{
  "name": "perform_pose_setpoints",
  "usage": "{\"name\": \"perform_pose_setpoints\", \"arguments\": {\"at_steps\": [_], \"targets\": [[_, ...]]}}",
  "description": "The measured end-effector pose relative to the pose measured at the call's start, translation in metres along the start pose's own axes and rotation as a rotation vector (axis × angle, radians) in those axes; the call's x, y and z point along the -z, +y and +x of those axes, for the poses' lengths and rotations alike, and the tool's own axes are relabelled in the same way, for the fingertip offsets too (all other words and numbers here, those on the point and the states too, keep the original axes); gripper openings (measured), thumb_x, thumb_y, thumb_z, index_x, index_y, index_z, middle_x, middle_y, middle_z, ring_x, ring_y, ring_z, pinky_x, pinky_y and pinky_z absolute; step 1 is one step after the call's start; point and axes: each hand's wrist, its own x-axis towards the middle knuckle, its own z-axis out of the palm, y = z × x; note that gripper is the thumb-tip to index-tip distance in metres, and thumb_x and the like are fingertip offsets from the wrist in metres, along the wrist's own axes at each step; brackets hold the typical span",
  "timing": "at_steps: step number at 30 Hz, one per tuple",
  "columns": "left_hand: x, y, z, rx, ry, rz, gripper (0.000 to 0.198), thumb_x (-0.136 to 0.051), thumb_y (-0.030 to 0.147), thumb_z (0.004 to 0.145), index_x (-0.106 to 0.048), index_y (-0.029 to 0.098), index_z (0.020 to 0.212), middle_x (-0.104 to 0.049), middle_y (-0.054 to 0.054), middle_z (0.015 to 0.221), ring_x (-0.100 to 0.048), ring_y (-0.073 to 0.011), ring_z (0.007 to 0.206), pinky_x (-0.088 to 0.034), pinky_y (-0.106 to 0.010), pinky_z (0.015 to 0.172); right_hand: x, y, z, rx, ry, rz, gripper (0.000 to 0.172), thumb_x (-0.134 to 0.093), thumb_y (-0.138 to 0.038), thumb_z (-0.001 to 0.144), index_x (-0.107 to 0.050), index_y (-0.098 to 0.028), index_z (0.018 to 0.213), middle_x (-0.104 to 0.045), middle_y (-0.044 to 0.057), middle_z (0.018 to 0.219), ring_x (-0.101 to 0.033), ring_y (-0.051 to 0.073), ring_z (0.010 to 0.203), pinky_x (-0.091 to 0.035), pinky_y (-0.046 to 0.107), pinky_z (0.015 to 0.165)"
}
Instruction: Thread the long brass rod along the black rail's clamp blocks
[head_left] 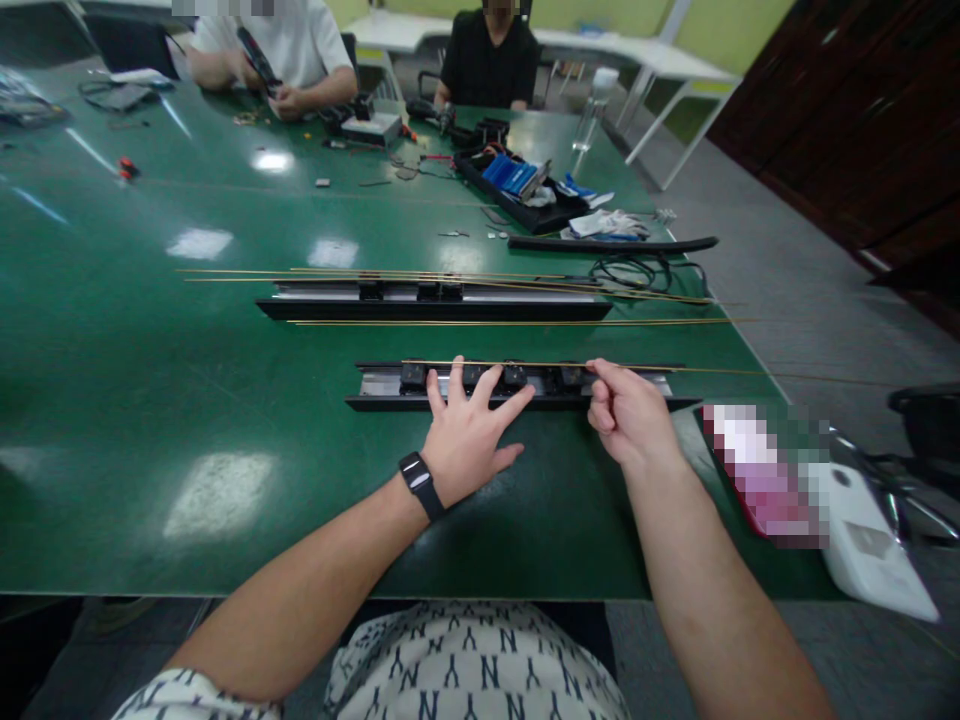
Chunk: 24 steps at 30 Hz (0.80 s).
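Note:
A black-edged metal rail lies crosswise on the green table in front of me, with several black blocks in its channel. My left hand, wearing a black watch, rests over the middle of the rail with its fingers spread. To its right, my right hand pinches a thin golden rod between thumb and forefinger. The rod runs along the rail's far edge, over the blocks, and sticks out past the rail's right end.
Behind lies a second rail with more thin rods around it. A black tray, cables, gloves and a bottle stand beyond. A phone lies at right. Two people sit across the table.

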Motion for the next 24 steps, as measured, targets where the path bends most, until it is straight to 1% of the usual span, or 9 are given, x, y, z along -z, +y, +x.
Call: {"name": "perform_pose_setpoints", "arguments": {"at_steps": [3,8,16,20,24], "targets": [[0.0000,0.0003,0.0000,0.004,0.002,0.001,0.077,-0.077,0.049,0.081,-0.045,0.045,0.151,-0.037,-0.007,0.161,-0.018,-0.0533,0.149,-0.015,-0.081,0.112,-0.0001,0.0019,0.0013,0.011,0.016,-0.007,0.023,-0.082,-0.031,0.077,-0.064,-0.018,0.083,-0.051,-0.007,0.050,-0.035,0.004,0.027,-0.023,0.015,0.024],[0.0002,0.0009,0.0003,0.006,0.001,-0.004,0.077,-0.078,0.048,0.081,-0.046,0.045,0.150,-0.037,-0.006,0.161,-0.018,-0.0527,0.149,-0.015,-0.081,0.113,-0.0019,0.0030,0.0020,0.022,0.053,-0.025,0.029,-0.084,-0.035,0.078,-0.059,-0.019,0.078,-0.049,-0.008,0.049,-0.035,0.004,0.026,-0.023,0.015,0.024],[-0.0005,0.0002,0.0002,0.002,0.008,-0.001,0.076,-0.077,0.049,0.081,-0.046,0.044,0.150,-0.037,-0.007,0.161,-0.018,-0.0533,0.149,-0.015,-0.081,0.112,-0.0048,0.0011,0.0020,0.008,0.090,-0.026,0.026,-0.081,-0.033,0.080,-0.060,-0.017,0.076,-0.049,-0.007,0.047,-0.034,0.004,0.026,-0.022,0.015,0.024],[-0.0005,-0.0002,0.0000,0.003,0.006,0.003,0.076,-0.078,0.049,0.080,-0.046,0.045,0.150,-0.036,-0.006,0.161,-0.018,-0.0528,0.149,-0.015,-0.081,0.113,-0.0027,0.0019,0.0031,0.004,0.081,-0.036,0.026,-0.081,-0.034,0.080,-0.061,-0.017,0.078,-0.050,-0.007,0.047,-0.034,0.004,0.026,-0.021,0.015,0.024],[-0.0005,0.0001,0.0002,0.003,0.007,0.008,0.076,-0.077,0.050,0.081,-0.046,0.045,0.150,-0.037,-0.007,0.161,-0.018,-0.0527,0.149,-0.015,-0.081,0.113,-0.0001,0.0010,0.0032,-0.001,0.042,-0.021,0.024,-0.080,-0.035,0.079,-0.064,-0.017,0.083,-0.052,-0.006,0.049,-0.034,0.004,0.026,-0.021,0.016,0.024]]}}
